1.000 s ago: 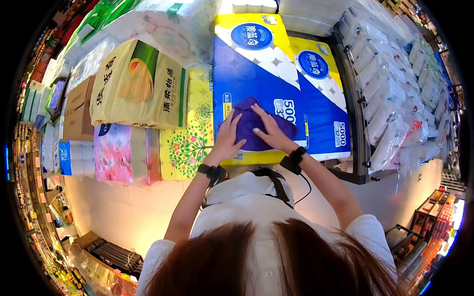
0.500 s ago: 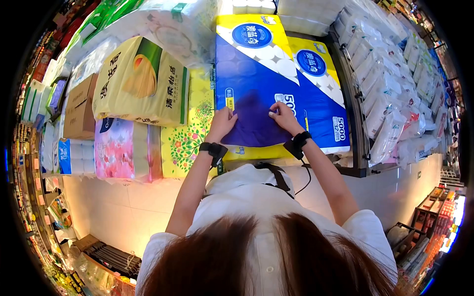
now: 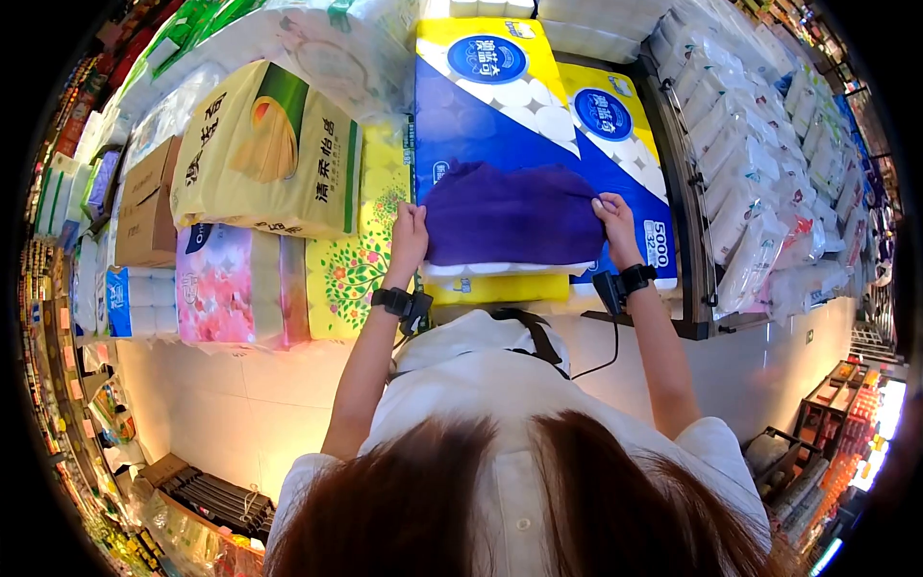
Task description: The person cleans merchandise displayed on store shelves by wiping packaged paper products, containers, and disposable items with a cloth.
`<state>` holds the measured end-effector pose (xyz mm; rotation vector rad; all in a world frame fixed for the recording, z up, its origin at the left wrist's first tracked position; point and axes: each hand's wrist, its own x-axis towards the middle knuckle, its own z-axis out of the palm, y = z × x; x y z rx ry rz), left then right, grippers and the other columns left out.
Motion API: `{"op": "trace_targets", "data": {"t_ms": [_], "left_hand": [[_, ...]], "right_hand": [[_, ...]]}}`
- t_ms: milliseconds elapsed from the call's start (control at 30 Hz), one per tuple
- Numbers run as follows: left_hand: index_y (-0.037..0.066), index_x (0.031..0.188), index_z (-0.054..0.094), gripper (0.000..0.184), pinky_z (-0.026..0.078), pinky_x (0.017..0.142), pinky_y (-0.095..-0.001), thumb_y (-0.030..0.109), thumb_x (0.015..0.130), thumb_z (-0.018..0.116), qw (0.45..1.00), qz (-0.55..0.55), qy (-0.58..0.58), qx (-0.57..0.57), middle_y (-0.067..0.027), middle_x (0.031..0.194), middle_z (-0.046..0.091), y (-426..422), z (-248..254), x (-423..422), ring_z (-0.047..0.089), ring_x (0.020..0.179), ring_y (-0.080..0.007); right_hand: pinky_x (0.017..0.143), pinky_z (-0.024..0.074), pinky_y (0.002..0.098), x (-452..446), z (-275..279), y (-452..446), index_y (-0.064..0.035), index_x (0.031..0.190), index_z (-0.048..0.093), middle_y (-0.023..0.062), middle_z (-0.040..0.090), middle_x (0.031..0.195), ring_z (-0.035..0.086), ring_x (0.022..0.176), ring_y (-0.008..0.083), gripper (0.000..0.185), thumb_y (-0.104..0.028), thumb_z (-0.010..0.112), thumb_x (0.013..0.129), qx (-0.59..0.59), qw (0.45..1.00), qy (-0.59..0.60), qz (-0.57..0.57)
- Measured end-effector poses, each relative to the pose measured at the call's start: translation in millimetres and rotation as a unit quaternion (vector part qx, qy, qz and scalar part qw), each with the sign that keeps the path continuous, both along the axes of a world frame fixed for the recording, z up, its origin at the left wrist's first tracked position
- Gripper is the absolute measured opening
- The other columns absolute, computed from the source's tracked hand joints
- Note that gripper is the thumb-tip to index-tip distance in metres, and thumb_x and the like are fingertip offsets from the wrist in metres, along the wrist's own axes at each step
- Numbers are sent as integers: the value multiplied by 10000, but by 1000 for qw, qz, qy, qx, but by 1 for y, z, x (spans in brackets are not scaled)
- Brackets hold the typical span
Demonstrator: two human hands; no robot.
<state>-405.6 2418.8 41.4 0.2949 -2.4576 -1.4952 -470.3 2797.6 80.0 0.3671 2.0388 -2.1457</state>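
"What have you got in your grip?"

"A purple cloth (image 3: 514, 216), spread between my hands. My left hand (image 3: 411, 231) is closed at its left edge, and my right hand (image 3: 617, 226) pinches the right edge between thumb and fingers."

"And where is it?"

"Over the near part of the large blue-and-yellow tissue pack (image 3: 481, 115), covering some of its print. A white edge (image 3: 510, 269) shows under the cloth. I can't tell how much of the cloth touches the pack."

"What's around that pack?"

"Just right of it, a second pack marked 5000 (image 3: 625, 178), then a dark rack frame (image 3: 685, 183) and heaped white plastic-wrapped packs (image 3: 740, 178). Just left of it, a yellow pack with a flowering tree (image 3: 361, 279). Farther left, a cream tissue pack (image 3: 260, 154) sits on a pink floral pack (image 3: 221, 293), beside a cardboard box (image 3: 147, 216)."
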Motion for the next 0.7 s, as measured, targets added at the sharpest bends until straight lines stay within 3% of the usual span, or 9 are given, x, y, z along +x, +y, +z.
{"op": "trace_targets", "data": {"t_ms": [67, 100, 200, 433, 533, 633, 700], "left_hand": [[14, 961, 454, 228, 477, 644, -398, 223, 1016, 527, 999, -18, -35, -1, -185, 753, 589, 0, 6, 5, 613, 686, -332], [34, 951, 464, 193, 461, 602, -328, 182, 987, 582, 993, -40, -90, 58, -108, 739, 591, -4, 3, 6, 610, 662, -188], [45, 984, 467, 222, 456, 602, -262, 140, 935, 662, 989, -78, -65, 106, -44, 751, 602, -10, -17, 6, 581, 683, -91], [32, 1168, 425, 442, 534, 724, -286, 128, 869, 736, 962, -53, -102, 246, -122, 976, 647, 12, 25, -46, 640, 847, -149], [34, 1197, 404, 496, 537, 740, -294, 144, 858, 750, 992, -91, -43, 74, -132, 1008, 654, 18, 15, -78, 647, 870, -163], [3, 1202, 491, 460, 537, 754, -293, 145, 853, 754, 987, -40, -103, 116, -127, 1021, 678, 28, 6, -99, 659, 885, -169], [-14, 1158, 572, 366, 533, 762, -281, 140, 869, 735, 943, -88, -188, 259, -110, 1010, 692, 20, 11, -108, 664, 877, -162]], "right_hand": [[759, 492, 216, 7, -4, 7, -69, 1111, 590, 31, 694, 952, 631, 862, 89, 192, -108, 658, 936, 46, 999, -8, 17], [761, 494, 221, 10, -4, 8, -62, 1124, 590, 42, 695, 973, 631, 871, 95, 205, -100, 657, 933, 69, 997, -17, 36], [781, 502, 239, 12, -20, 11, -52, 1183, 592, 65, 689, 1040, 630, 912, 114, 264, -87, 649, 928, 145, 988, 24, 55], [824, 519, 278, -31, -18, -9, -46, 1254, 586, 96, 673, 1143, 637, 998, 150, 360, -122, 671, 912, 177, 979, 81, 65], [826, 521, 278, -57, -19, -32, -41, 1279, 571, 97, 687, 1103, 650, 964, 161, 418, -154, 697, 897, 171, 979, 83, 67], [802, 515, 261, -76, -8, -49, -35, 1228, 612, 93, 694, 1045, 649, 890, 165, 391, -168, 720, 877, 187, 977, -26, 101], [773, 515, 262, -95, -12, -44, -33, 1148, 657, 87, 698, 991, 640, 834, 172, 333, -174, 739, 857, 109, 978, -80, 160]]}}
